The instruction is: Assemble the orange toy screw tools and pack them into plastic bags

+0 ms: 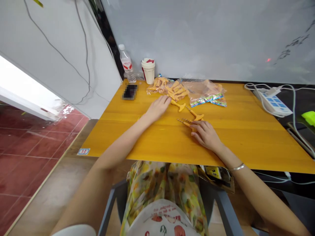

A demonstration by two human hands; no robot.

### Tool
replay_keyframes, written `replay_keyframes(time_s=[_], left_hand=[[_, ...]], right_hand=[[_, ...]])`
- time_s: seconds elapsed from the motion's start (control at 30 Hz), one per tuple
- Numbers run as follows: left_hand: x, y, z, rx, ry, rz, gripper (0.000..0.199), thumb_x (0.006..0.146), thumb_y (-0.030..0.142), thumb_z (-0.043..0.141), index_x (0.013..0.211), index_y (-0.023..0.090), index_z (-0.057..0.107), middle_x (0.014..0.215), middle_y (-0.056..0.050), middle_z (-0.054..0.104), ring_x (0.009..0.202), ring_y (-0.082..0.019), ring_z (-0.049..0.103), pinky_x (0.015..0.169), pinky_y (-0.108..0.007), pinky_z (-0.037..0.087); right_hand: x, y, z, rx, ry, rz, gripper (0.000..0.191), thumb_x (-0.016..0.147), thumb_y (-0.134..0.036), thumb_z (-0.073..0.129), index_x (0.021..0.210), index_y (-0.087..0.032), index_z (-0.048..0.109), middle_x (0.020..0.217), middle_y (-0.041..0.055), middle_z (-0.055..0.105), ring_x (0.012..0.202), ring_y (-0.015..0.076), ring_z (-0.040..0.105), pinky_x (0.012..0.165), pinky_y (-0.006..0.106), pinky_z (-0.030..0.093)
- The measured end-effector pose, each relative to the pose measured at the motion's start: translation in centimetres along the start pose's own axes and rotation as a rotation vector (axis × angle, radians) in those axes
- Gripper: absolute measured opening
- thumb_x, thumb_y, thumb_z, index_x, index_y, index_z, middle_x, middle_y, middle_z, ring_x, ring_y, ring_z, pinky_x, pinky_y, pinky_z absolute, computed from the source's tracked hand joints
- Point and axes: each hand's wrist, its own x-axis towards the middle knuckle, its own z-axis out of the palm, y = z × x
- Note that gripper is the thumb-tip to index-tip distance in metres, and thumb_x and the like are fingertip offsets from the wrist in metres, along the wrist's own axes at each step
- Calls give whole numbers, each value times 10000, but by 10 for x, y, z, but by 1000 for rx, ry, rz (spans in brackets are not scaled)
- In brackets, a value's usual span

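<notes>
My left hand (158, 108) lies flat on the yellow wooden table (221, 137), its fingertips against the stem of a T-shaped orange plastic piece (179, 105). My right hand (205, 134) rests over the end of an orange piece with a row of metal pins (184, 122), and its fingers seem to press on it. Just above that hand lies another orange T-shaped piece (196, 115). Farther back, a heap of similar orange pieces (175, 91) sits beside a clear plastic bag (204, 93).
At the back of the table stand a water bottle (127, 64) and a white cup with a red lid (148, 70). A blurred phone (130, 91) lies at the back left. A white power strip (273, 104) and cables lie to the right.
</notes>
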Motion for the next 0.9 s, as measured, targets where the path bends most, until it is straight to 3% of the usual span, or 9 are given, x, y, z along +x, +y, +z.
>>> replay_keyframes(time_s=[0.13, 0.23, 0.3, 0.4, 0.53, 0.67, 0.73, 0.8, 0.9], left_hand=[[-75, 34, -35, -332, 325, -120, 291, 1014, 317, 411, 1271, 229, 306, 1202, -152, 539, 1168, -229, 555, 959, -416, 502], [-125, 63, -40, -505, 366, -55, 276, 1018, 315, 420, 1238, 268, 259, 1132, -112, 557, 1065, -199, 591, 871, -390, 528], [-145, 75, -41, -554, 311, 20, 221, 1009, 271, 444, 1198, 255, 331, 1100, -99, 570, 1019, -191, 595, 861, -374, 523], [-158, 84, -49, -669, 127, -93, 174, 999, 310, 469, 1139, 207, 477, 1005, -74, 595, 920, -178, 592, 823, -334, 503], [-162, 78, -72, -1100, -118, -635, 257, 959, 431, 491, 881, 187, 517, 725, 24, 483, 602, -104, 451, 576, -236, 401], [-169, 42, -93, -1305, 8, -1049, 286, 906, 475, 413, 774, 222, 410, 551, 88, 255, 436, -90, 213, 439, -220, 236], [-173, 23, -95, -1014, 214, -997, 271, 921, 446, 426, 775, 217, 428, 572, 72, 309, 481, -103, 285, 496, -228, 302], [-175, 13, -89, -699, 128, -734, 215, 922, 415, 517, 897, 201, 524, 745, 5, 537, 673, -143, 486, 670, -273, 425], [-175, 13, -70, -334, -111, -357, 193, 955, 352, 533, 1044, 188, 579, 1056, -94, 649, 962, -233, 546, 877, -379, 433]], right_hand=[[14, -41, 4, 713, 149, 400, 386, 976, -516, 495, 1233, -245, 590, 1189, 122, 665, 1079, 248, 634, 928, 458, 527], [27, -79, 12, 1266, -39, 651, 516, 924, -649, 505, 1250, -255, 574, 1014, 74, 693, 796, 185, 679, 718, 357, 572], [32, -100, 18, 1348, -143, 667, 444, 907, -605, 579, 1164, -244, 607, 894, 27, 676, 575, 113, 600, 560, 270, 520], [33, -122, 19, 1011, -117, 326, 282, 1000, -450, 498, 983, -205, 635, 750, -18, 625, 475, 72, 503, 470, 219, 464], [24, -142, -8, 251, -29, -429, 390, 1044, -340, 396, 870, -177, 705, 746, 10, 641, 649, 103, 583, 549, 217, 513], [12, -141, -46, -82, -56, -790, 286, 1011, -172, 453, 993, -223, 734, 866, 5, 688, 745, 119, 567, 660, 256, 451], [11, -122, -50, -218, -63, -758, 287, 1000, -132, 455, 1040, -217, 727, 871, 24, 670, 767, 147, 540, 688, 298, 403], [15, -95, -37, -211, -80, -603, 302, 1004, -127, 438, 1065, -210, 723, 866, 47, 634, 769, 169, 517, 705, 317, 384], [23, -54, -2, -175, -88, -441, 315, 1003, -136, 431, 1041, -217, 733, 922, 72, 601, 861, 196, 551, 759, 327, 407]])
